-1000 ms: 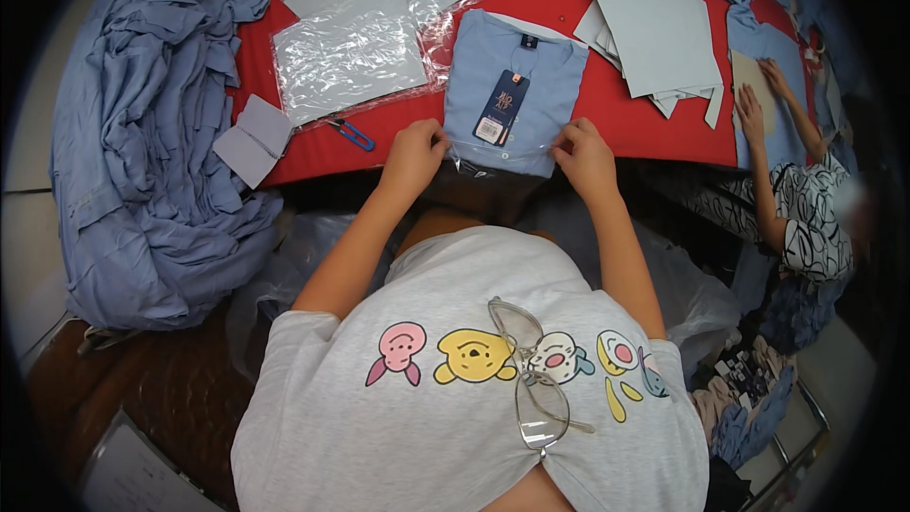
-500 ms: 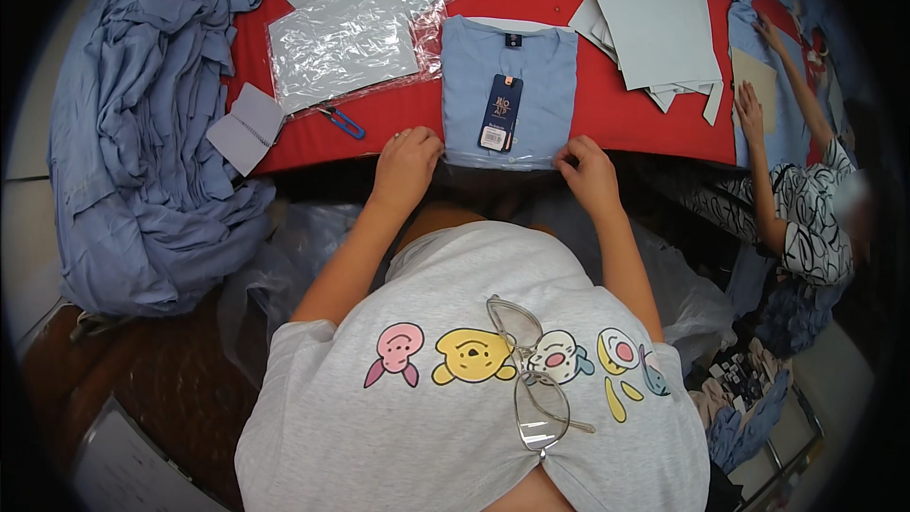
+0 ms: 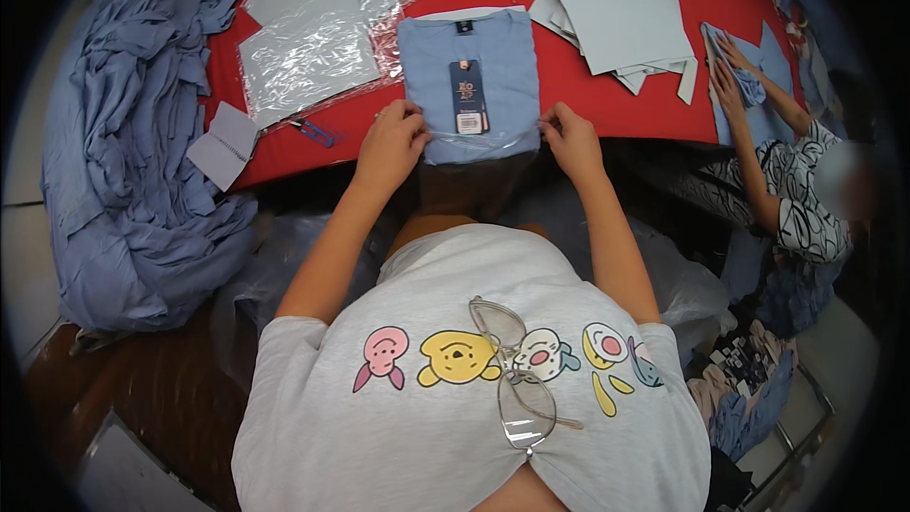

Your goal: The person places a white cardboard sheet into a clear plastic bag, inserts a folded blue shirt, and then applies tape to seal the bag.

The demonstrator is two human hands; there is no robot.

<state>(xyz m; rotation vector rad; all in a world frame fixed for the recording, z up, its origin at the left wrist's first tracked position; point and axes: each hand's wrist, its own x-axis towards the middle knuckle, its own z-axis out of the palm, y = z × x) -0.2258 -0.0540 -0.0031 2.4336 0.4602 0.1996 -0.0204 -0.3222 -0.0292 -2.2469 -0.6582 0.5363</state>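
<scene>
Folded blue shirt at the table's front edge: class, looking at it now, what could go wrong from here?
The shirt reaches the near edge of the red table, so it might slip off or sag out of its fold. The clear film between the left hand and right hand looks thin and could tear or crease. The dark tag lies near that film's edge and may snag.

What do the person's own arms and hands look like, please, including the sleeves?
The left hand and right hand wear no gloves. The left forearm and right forearm are uncovered, with no watch, strap or cable visible. The short sleeves are light grey, part of a loose T-shirt with cartoon faces across it.
</scene>
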